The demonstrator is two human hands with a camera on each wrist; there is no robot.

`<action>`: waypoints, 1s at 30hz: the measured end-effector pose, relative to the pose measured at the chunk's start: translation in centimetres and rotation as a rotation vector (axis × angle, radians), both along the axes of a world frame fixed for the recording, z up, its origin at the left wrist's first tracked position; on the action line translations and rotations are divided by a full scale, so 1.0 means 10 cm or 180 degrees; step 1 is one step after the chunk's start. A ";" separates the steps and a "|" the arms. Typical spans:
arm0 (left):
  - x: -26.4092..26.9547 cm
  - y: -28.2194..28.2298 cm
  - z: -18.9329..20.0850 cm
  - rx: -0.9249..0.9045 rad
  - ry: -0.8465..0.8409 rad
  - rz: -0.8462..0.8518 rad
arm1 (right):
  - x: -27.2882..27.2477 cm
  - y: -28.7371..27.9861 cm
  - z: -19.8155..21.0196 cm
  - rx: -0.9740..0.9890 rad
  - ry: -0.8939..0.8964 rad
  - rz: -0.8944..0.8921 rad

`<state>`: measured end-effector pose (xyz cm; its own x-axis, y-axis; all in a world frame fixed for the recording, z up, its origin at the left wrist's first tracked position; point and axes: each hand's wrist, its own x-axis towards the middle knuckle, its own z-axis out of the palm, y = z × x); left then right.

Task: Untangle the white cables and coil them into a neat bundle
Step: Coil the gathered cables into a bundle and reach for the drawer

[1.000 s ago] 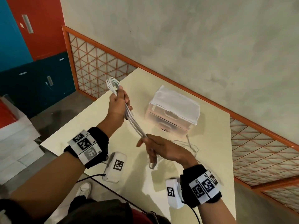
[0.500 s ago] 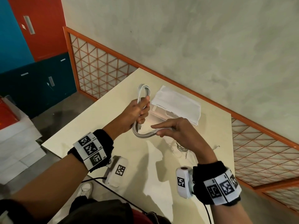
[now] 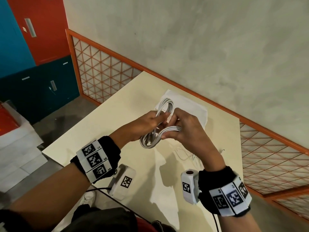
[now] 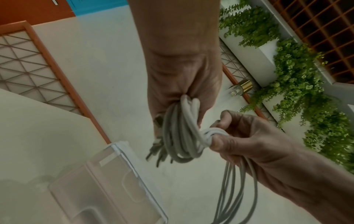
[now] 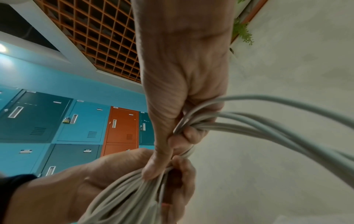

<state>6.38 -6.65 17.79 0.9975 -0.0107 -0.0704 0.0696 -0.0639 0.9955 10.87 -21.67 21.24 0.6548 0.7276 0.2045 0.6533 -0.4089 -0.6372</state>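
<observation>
1. Surface (image 3: 107, 124): bare cream top on the near-left side, open to a hand from the front and left edges.
2. Clear plastic box (image 3: 199, 113): stands toward the far edge, just beyond both hands, blocking passage there.
3. Loose thin cable (image 3: 187, 156): lies on the surface under the right forearm.
4. Orange lattice railing (image 3: 107, 76): closes off the far and right sides.
5. Grey wall (image 3: 200, 47): rises behind the railing.

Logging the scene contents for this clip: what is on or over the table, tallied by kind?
Held bundle of white cables, in the left hand and right hand: 1
Loose thin white cable on the table: 1
Clear plastic drawer box: 1
Hands: 2
Total: 5
</observation>
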 end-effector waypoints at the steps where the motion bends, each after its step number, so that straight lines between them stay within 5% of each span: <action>1: 0.00 -0.01 0.00 -0.0041 0.0042 -0.0038 | 0.01 0.00 0.00 -0.0046 -0.0074 -0.0023; 4: -0.02 -0.04 0.01 -0.0301 0.0216 -0.0256 | 0.00 0.02 0.00 -0.0199 -0.0235 -0.0084; 11: -0.11 -0.08 0.07 0.0194 0.0378 -0.0640 | -0.03 0.00 0.00 -0.0336 -0.0217 -0.0259; 20: -0.15 0.12 0.03 -0.0184 0.0595 -0.0778 | 0.12 -0.33 0.02 -0.0773 0.1090 0.0049; 24: -0.16 -0.01 -0.10 -0.0181 0.0691 -0.0852 | 0.07 -0.29 0.05 -0.0607 0.0909 0.0027; 30: -0.14 -0.03 -0.19 -0.1558 0.0745 -0.1142 | 0.08 -0.22 0.02 -0.0244 0.0428 -0.0383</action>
<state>5.02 -6.93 15.90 0.8849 -0.4263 -0.1877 0.3468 0.3339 0.8765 11.66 -23.87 21.42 0.7557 0.6525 0.0563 0.5079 -0.5296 -0.6794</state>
